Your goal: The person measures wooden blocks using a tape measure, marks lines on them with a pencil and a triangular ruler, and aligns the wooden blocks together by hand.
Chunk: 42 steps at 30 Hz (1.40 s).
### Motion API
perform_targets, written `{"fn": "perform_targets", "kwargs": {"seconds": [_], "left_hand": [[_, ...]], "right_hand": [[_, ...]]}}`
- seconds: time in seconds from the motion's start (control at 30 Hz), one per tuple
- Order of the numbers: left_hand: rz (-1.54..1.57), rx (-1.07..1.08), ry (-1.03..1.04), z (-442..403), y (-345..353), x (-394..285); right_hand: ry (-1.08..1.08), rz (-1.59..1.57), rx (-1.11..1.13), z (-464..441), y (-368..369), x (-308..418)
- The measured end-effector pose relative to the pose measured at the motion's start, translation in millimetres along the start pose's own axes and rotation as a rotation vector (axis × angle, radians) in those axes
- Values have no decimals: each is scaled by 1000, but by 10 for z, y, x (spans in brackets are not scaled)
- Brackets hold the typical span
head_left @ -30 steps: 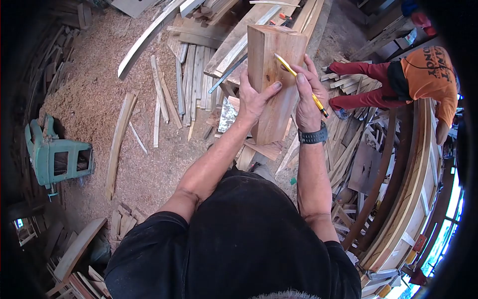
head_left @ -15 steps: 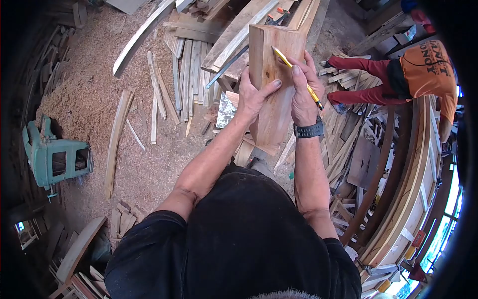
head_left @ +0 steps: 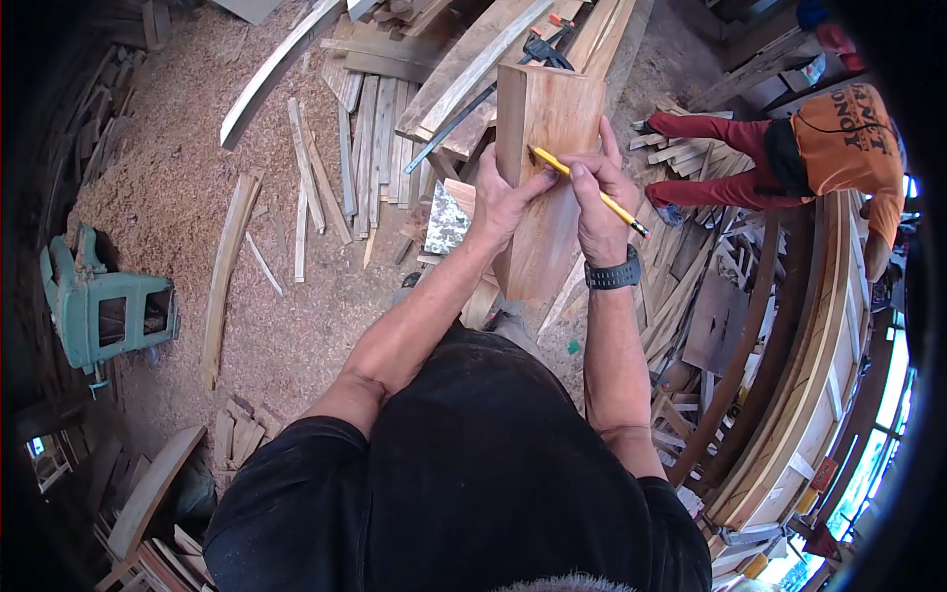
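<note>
A thick, squared wooden block is held up in front of the person's torso, over the floor, its long axis running away from the body and its broad face turned up towards the head. The left hand has it by the left edge: this grip is spread to the block's thickness, thumb pressed flat on the broad face, the fingers hidden round the side.

The right hand is at the block's right edge, its grip closed to a narrow pinch on a yellow pencil. The pencil slants across the block's long axis, tip towards the left edge and just beyond the left thumb, so the tip lies nearer the left hand than the right palm. Whether it touches the wood or hovers just above, I cannot tell. A black wristwatch sits on the right wrist.

Just past the block's far end is a black bar clamp with orange parts. Left of the block lie narrow wooden slats, and well apart on that side stands a green cast-metal machine part. Right of the block, a co-worker in an orange shirt bends beside a long curved timber frame.
</note>
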<state>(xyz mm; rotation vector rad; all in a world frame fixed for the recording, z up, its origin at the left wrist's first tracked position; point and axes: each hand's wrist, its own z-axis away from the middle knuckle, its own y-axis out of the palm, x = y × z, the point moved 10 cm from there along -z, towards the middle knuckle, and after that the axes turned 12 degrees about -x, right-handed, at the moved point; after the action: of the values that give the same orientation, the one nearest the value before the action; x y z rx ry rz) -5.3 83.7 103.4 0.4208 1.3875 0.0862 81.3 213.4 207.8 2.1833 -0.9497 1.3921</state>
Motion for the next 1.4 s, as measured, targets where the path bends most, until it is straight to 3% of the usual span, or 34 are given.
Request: {"fn": "perform_targets", "kwargs": {"seconds": [0.23, 0.9, 1.17, 1.4], "left_hand": [[-13, -2, 7, -26, -16, 37], [-159, 3, 215, -106, -9, -85], [-152, 27, 166, -109, -20, -75], [-146, 15, 159, -51, -63, -87]], "right_hand": [[65, -68, -18, 12, -3, -74], [-5, -52, -87, -72, -77, 65], [-48, 20, -28, -52, -70, 78], [43, -110, -90, 7, -42, 6]]}}
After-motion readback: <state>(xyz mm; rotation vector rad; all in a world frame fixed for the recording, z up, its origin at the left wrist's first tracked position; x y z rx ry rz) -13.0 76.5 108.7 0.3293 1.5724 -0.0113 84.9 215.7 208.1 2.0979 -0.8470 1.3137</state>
